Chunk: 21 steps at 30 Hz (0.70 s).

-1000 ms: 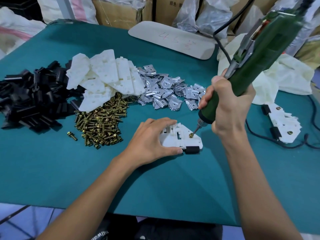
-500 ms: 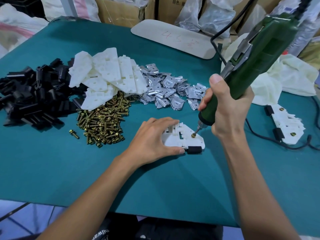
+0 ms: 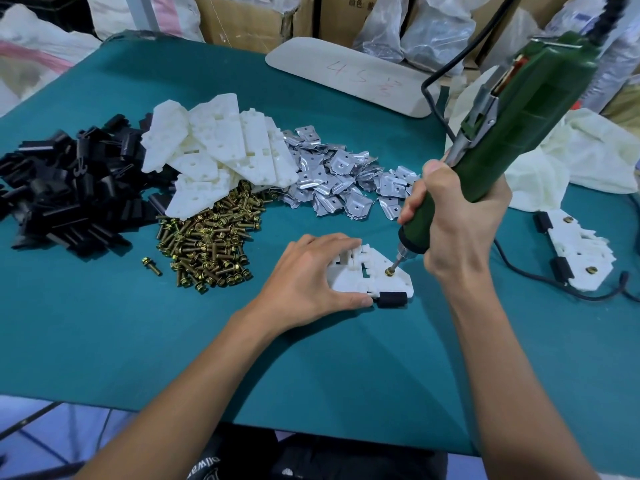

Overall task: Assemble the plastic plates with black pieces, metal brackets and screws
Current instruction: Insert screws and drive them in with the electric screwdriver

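A white plastic plate (image 3: 375,277) lies flat on the green table with a black piece (image 3: 392,299) clipped to its near edge. My left hand (image 3: 308,275) grips the plate's left side, thumb along the near edge. My right hand (image 3: 453,220) grips a green electric screwdriver (image 3: 512,126), tilted up to the right. Its bit rests on a brass screw (image 3: 390,271) in the plate's right corner. Behind lie piles of black pieces (image 3: 65,192), white plates (image 3: 221,150), metal brackets (image 3: 343,181) and brass screws (image 3: 211,247).
A finished plate (image 3: 575,247) with black pieces and screws lies at the right, beside a black cable (image 3: 540,278). One loose screw (image 3: 151,266) sits left of the screw pile. A beige board (image 3: 346,74), white cloth (image 3: 588,150), bags and cartons stand behind.
Hardly anything has moved. The screw's head sits slightly lower against the plate under the bit. Both hands hold as before.
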### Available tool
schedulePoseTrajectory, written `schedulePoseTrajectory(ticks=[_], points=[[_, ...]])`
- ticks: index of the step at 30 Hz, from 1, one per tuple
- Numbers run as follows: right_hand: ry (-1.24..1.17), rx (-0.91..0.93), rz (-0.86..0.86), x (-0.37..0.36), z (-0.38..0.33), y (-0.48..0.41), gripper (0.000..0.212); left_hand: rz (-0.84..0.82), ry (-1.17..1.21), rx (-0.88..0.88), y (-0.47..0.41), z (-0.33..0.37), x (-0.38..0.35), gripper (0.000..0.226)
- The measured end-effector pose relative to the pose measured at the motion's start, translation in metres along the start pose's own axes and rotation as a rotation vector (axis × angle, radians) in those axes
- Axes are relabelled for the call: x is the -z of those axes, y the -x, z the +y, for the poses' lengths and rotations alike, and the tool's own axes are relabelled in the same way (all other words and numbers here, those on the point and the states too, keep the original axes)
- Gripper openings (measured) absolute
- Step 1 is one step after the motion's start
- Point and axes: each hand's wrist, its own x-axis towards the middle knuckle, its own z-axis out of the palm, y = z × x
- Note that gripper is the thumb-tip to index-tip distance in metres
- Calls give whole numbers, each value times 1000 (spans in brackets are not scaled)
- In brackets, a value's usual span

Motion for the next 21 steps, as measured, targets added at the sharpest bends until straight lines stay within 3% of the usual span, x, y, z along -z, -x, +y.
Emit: schedulePoseTrajectory(ticks=[9,13,19,21], points=[[-5,-5,4,-1,-4,0,21,-13,20,6,1,0,1,89],[-22,-16,38,2,-8,-1,36,-38,16,32,0,4,6,88],[-71,-10,65,13,-18,-5,34,-193,-6,87,-11,20,21,83],[-74,1,70,14,-21,-6,32,-215,-114,152,-16,28,25,83]])
